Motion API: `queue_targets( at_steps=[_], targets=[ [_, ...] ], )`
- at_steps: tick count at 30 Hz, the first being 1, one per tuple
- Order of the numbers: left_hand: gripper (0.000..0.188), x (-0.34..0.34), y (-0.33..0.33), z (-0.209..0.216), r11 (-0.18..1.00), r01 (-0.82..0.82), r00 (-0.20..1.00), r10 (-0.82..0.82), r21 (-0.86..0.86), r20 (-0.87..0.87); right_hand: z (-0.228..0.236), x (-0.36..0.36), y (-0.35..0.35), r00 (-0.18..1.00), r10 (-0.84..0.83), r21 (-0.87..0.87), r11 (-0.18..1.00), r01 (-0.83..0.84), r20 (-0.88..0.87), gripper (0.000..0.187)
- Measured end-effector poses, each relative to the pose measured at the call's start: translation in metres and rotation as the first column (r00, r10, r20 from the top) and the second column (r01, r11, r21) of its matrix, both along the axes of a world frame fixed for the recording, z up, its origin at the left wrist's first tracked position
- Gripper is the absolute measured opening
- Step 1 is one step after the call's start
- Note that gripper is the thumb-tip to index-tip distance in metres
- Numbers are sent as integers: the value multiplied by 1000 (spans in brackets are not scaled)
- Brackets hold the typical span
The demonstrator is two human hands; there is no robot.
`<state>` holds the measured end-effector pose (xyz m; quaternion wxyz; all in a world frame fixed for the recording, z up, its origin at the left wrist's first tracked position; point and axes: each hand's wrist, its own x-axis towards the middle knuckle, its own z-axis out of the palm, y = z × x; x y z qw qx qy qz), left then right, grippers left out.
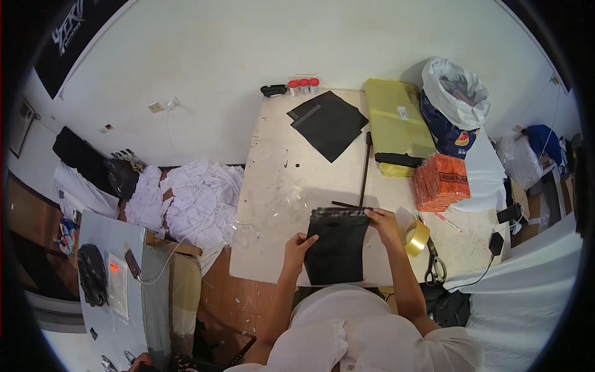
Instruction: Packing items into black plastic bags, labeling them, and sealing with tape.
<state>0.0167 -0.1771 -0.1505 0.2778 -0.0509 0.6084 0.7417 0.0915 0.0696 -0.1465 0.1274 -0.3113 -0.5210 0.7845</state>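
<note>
A black plastic mailing bag (336,251) hangs between my hands at the table's near edge, its flap end away from me. My left hand (300,248) pinches its left edge, thumb on top. My right hand (383,224) grips the far right corner by the flap. Just beyond the bag, a thin black rod (365,170) lies on the table with a short crosspiece at its near end. Right of my right hand sit a roll of yellow tape (416,238) and black-handled scissors (435,268). What is inside the bag, if anything, cannot be seen.
Two black bags (330,127) lie farther back on the white table (266,186). At the right stand a yellow package (396,118), an orange stack of packets (441,183) and a white-and-blue sack (455,105). Red-lidded jars (304,85) line the back edge. White cloth (201,192) is heaped left.
</note>
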Motion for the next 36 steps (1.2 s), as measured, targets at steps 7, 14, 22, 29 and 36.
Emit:
queue_targets(
  at_steps=[7,14,22,29,36],
  targets=[
    [16,-1,-4,-7,995,-94,989,90,27,118,11,-32,36,999,1,396,918,-14,33,19],
    [22,-1,-17,-32,996,-62,994,67,-63,85,59,-146,43,964,262,544,816,-195,-48,11],
    [24,16,-27,-16,975,155,980,-132,-159,149,7,-273,120,969,-127,-381,924,38,-210,23],
    [24,25,-15,-27,992,-3,993,18,-125,117,-22,-214,63,893,-367,234,873,428,-261,46],
    [27,10,-5,-32,966,69,996,-51,-249,78,-22,-30,-23,959,283,990,135,-36,-4,32]
  ],
)
